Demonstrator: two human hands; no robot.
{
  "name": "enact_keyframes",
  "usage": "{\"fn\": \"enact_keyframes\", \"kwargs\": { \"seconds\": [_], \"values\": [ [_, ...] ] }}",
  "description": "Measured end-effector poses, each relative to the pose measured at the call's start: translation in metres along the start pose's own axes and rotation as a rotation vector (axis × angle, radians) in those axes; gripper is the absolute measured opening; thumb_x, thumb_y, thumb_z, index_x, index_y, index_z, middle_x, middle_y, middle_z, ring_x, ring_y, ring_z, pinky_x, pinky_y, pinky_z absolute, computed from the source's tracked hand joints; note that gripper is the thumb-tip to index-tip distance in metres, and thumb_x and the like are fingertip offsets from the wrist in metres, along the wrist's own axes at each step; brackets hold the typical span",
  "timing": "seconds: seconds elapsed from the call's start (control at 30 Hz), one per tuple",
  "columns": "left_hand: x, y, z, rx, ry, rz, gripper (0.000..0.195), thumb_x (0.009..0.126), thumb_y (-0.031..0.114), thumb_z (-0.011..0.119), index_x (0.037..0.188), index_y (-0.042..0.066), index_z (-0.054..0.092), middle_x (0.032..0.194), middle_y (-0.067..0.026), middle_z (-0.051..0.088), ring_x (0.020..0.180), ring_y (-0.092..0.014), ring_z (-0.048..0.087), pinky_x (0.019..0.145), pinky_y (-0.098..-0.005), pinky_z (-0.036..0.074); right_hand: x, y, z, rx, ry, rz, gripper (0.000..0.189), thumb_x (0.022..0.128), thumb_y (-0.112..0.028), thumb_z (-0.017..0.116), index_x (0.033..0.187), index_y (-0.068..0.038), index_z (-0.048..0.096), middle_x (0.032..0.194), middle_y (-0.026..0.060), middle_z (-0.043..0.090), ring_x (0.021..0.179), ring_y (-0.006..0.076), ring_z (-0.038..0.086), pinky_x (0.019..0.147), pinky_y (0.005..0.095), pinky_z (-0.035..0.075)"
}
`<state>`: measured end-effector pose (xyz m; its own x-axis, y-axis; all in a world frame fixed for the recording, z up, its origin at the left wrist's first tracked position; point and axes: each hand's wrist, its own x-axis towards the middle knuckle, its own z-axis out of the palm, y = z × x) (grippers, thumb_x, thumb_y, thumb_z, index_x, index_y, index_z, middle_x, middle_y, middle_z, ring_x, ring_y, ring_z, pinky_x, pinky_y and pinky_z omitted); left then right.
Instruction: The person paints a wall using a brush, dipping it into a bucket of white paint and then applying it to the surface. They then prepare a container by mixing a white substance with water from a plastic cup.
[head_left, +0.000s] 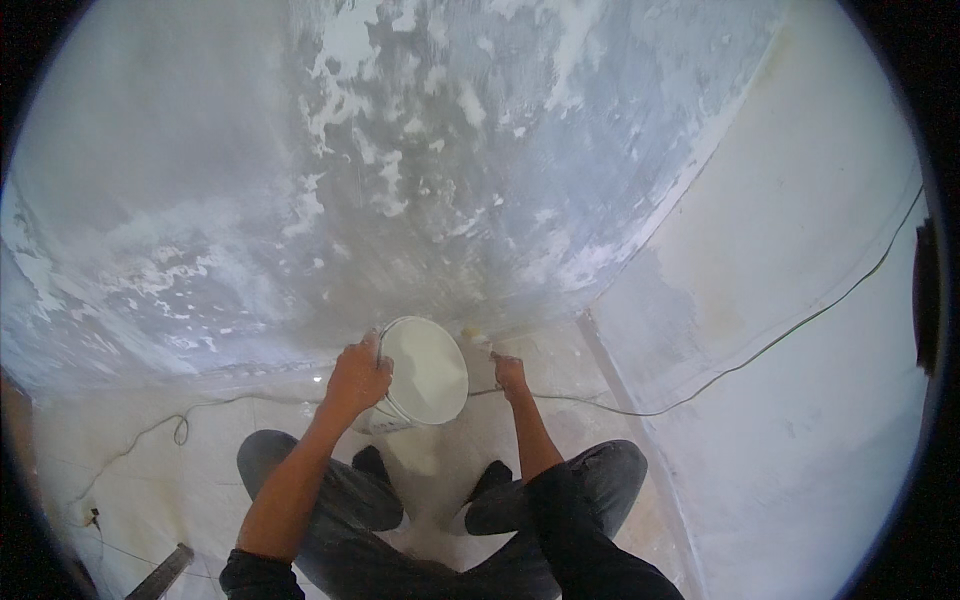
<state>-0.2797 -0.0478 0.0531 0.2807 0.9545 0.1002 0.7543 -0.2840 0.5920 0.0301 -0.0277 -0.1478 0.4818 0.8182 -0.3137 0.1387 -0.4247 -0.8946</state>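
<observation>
A round white plastic bucket (426, 371), with a smooth pale surface across its mouth, stands out in front of me near the foot of the wall. My left hand (361, 377) grips its left rim. To the right of the bucket, my right hand (510, 373) is closed on a brush (475, 337) whose pale yellowish bristles point up and left, close to the wall's base. The patchy grey and white plastered wall (450, 187) rises ahead of both hands. The brush's handle is mostly hidden in my fingers.
A thin cable (637, 413) runs over the floor behind the bucket and up along the right-hand wall (810, 420). Its left part has a small loop. At the lower left lie a plug or connector (93, 516) and a dark bar-like piece (163, 574). My bent knees flank the bucket.
</observation>
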Motion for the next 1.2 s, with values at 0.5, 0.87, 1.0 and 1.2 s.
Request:
{"fn": "enact_keyframes", "kwargs": {
  "seconds": [0.5, 0.87, 1.0, 1.2],
  "values": [
    [-0.04, -0.09, -0.047, -0.024, 0.319, -0.143, 0.038, 0.076, 0.01, 0.054, 0.109, -0.007, 0.049, 0.089, -0.0312, 0.058, 0.085, -0.045, 0.057, 0.076, -0.0487, 0.045, -0.111, -0.132, 0.089, -0.111, 0.025, -0.415, 0.045, 0.081, -0.037, 0.06, 0.094, 0.005, 0.063, 0.089, 0.0227, 0.063, 0.088, 0.0323, 0.06, 0.078, 0.0368, 0.044],
    [-0.179, -0.15, -0.142, -0.188, 0.682, -0.412, 0.039, 0.079, 0.008, 0.048, 0.116, -0.004, 0.048, 0.074, -0.0217, 0.062, 0.058, -0.027, 0.06, 0.056, -0.0382, 0.047, -0.266, -0.216, 0.195, -0.081, -0.34, -0.749, 0.043, 0.08, -0.039, 0.058, 0.092, 0.001, 0.065, 0.095, 0.0249, 0.061, 0.091, 0.0392, 0.058, 0.082, 0.0411, 0.044],
    [-0.241, -0.12, -0.203, -0.203, 0.768, -0.515, 0.04, 0.08, 0.009, 0.049, 0.117, -0.004, 0.047, 0.07, -0.0193, 0.061, 0.055, -0.022, 0.06, 0.051, -0.0355, 0.046, -0.323, -0.246, 0.206, -0.068, -0.558, -0.837, 0.041, 0.08, -0.036, 0.059, 0.086, 0.004, 0.063, 0.079, 0.0258, 0.06, 0.079, 0.0359, 0.061, 0.07, 0.0395, 0.045],
    [-0.293, -0.115, -0.228, -0.227, 0.985, -0.568, 0.041, 0.079, 0.01, 0.051, 0.117, -0.004, 0.047, 0.073, -0.021, 0.06, 0.058, -0.027, 0.06, 0.056, -0.0379, 0.046, -0.335, -0.243, 0.245, -0.092, -0.768, -0.868, 0.038, 0.083, -0.032, 0.059, 0.085, 0.006, 0.063, 0.064, 0.0174, 0.056, 0.06, 0.0242, 0.053, 0.061, 0.0357, 0.043]
  ]
}}
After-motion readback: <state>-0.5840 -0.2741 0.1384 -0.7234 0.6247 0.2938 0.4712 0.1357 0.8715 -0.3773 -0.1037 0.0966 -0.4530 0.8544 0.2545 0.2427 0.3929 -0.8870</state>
